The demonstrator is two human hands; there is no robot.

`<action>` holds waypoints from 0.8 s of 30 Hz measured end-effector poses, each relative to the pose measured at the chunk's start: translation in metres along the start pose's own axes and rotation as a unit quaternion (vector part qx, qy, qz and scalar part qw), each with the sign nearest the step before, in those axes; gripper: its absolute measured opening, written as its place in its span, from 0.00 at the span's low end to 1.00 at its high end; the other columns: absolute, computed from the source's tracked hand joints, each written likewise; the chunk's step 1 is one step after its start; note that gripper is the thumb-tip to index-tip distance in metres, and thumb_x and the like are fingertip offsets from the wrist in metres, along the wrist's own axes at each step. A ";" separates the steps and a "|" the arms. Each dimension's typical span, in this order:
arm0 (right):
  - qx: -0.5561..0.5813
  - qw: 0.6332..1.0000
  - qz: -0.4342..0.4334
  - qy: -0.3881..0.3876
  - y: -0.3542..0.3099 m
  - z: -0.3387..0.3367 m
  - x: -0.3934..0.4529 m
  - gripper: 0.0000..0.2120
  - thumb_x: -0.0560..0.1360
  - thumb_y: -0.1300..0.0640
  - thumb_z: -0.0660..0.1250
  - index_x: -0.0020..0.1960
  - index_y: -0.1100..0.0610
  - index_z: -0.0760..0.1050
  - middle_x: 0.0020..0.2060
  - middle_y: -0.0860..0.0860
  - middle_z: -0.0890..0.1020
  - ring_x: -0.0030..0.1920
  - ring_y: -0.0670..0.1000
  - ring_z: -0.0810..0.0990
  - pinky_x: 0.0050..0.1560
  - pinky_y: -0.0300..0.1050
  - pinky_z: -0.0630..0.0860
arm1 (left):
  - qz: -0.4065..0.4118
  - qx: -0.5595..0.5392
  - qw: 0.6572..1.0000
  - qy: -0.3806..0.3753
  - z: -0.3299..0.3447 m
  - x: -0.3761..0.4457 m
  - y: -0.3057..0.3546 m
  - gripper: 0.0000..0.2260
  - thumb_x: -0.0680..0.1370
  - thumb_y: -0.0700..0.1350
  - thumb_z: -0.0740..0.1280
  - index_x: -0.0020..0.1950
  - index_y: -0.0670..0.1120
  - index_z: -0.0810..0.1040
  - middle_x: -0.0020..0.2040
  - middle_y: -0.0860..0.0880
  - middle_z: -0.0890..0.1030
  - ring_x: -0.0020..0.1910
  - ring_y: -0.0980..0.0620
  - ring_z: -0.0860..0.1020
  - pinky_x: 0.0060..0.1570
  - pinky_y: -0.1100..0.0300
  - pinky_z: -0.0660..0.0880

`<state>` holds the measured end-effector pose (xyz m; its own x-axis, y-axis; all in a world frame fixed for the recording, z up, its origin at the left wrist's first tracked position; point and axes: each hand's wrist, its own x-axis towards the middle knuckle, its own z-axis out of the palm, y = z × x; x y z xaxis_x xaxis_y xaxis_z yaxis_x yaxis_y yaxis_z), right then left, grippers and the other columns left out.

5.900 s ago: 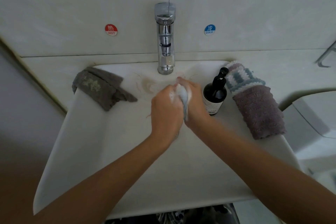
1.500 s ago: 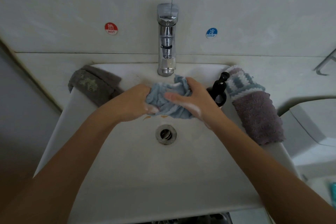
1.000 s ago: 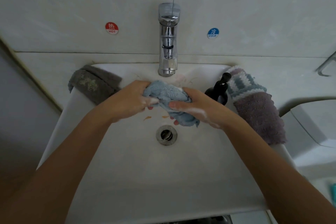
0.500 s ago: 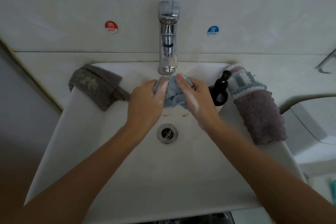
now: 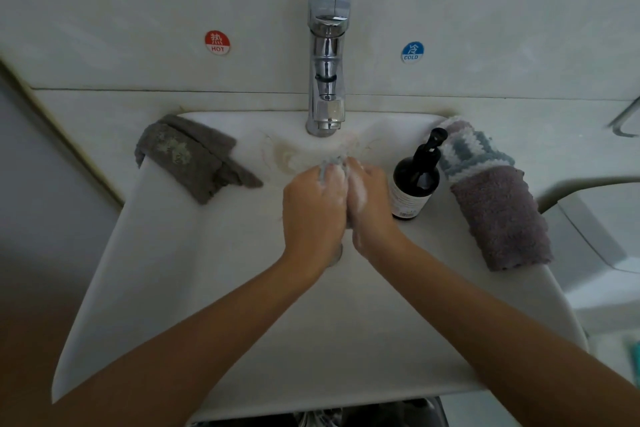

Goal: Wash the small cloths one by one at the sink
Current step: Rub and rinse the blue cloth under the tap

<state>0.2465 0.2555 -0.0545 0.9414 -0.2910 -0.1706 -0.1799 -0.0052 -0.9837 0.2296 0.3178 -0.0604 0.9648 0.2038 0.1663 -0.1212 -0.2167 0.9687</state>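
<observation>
Over the white sink [image 5: 180, 288], my left hand [image 5: 311, 208] and my right hand [image 5: 370, 204] are pressed together, both soapy, squeezing a small light-blue cloth [image 5: 332, 163]. Only a bunched tip of the cloth shows above my fingers; the rest is hidden between my palms. The hands are just in front of the chrome tap [image 5: 327, 80]. I see no water running. A grey-brown cloth [image 5: 194, 159] lies on the sink's left rim. On the right rim lie a striped blue-and-white cloth [image 5: 474, 152] and a mauve cloth [image 5: 502, 218].
A dark pump bottle [image 5: 415, 180] stands on the right rim, close to my right hand. Red HOT [image 5: 217, 42] and blue COLD [image 5: 412, 52] stickers flank the tap on the wall. The drain is mostly hidden under my hands. A white fixture [image 5: 602, 225] is at far right.
The blue cloth was spread between my hands and rubbed; now my hands have closed palm to palm around it, so it is bunched and almost hidden. My hands cover the drain.
</observation>
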 end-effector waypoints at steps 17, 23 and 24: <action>0.008 0.994 -0.084 -0.069 0.004 -0.003 -0.013 0.16 0.77 0.56 0.57 0.37 0.68 0.70 0.32 0.58 0.73 0.35 0.54 0.72 0.35 0.47 0.70 | -0.003 0.026 1.000 0.007 -0.008 0.025 -0.007 0.20 0.81 0.39 0.59 0.28 0.48 0.65 0.26 0.52 0.68 0.24 0.58 0.65 0.28 0.61 0.63; 0.029 0.996 -0.086 -0.010 0.000 -0.008 -0.002 0.16 0.79 0.57 0.56 0.33 0.60 0.68 0.28 0.55 0.68 0.31 0.52 0.67 0.33 0.46 0.63 | 0.021 0.045 0.998 -0.036 -0.002 0.012 0.001 0.13 0.78 0.43 0.58 0.32 0.45 0.71 0.27 0.53 0.70 0.26 0.58 0.70 0.28 0.69 0.65; 0.023 0.994 -0.102 -0.029 0.003 -0.005 -0.010 0.16 0.77 0.55 0.56 0.35 0.64 0.69 0.30 0.56 0.70 0.33 0.53 0.67 0.34 0.48 0.65 | 0.007 0.058 0.998 -0.023 -0.004 0.026 -0.002 0.14 0.79 0.41 0.59 0.33 0.44 0.70 0.27 0.53 0.69 0.25 0.58 0.70 0.28 0.70 0.64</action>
<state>0.2354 0.2535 -0.0559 0.9722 -0.2320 0.0317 0.0291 -0.0144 -0.9995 0.2537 0.3269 -0.0571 0.9731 0.1569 0.1685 -0.1094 -0.3288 0.9380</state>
